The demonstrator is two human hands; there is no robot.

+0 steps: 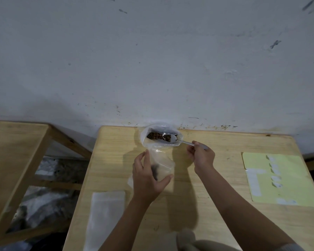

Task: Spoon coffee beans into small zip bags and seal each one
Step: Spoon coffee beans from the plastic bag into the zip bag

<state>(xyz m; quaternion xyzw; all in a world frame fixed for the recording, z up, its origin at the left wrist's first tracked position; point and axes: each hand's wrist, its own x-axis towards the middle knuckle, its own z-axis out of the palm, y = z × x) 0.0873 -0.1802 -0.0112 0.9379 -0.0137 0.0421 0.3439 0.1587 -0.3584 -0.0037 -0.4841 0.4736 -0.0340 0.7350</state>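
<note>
At the far left stood a second wooden table (13, 160), with crumpled plastic (42, 205) on the floor beneath it. On the near left part of the main table (216, 178) lay a stack of flat clear bags (105, 214). Just right of the stack, the left hand (149, 180) held a small zip bag (161, 163) upright, fingers and thumb curled round its lower part; a dark patch showed through the plastic near the bottom, too blurred to make out. Beyond it, against the wall (152, 60), sat an open bag (160, 136) with coffee beans (155, 136) inside. The spoon (172, 138), its bowl loaded with beans, rested at that bag's mouth, and the right hand (200, 156) pinched its handle from the right. The two hands were apart. At the far right lay a yellow sheet (288, 187) bearing white labels (275, 171).
</note>
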